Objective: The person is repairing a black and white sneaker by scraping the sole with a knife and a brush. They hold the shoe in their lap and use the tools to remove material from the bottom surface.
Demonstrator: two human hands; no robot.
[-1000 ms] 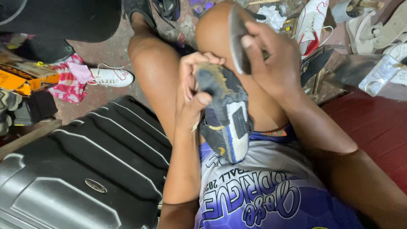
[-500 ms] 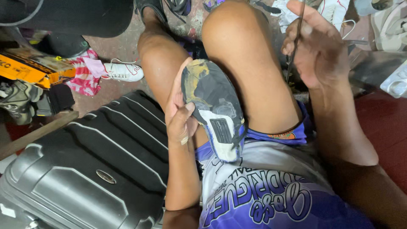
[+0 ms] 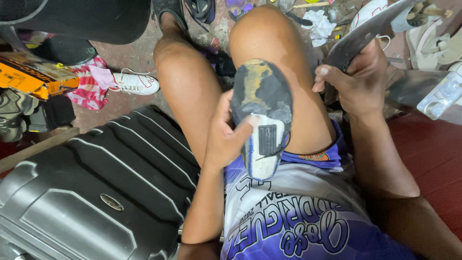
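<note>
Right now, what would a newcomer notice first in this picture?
A worn shoe lies sole-up on the person's right thigh, held by the left hand. The right hand grips a curved dark blade at upper right. A dark ridged suitcase fills the lower left.

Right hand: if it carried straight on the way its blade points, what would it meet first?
The right hand holds a grey blade aimed up and right. Past the tip, the first thing looks like the pale sandals on the floor, though depth is unclear.
</note>
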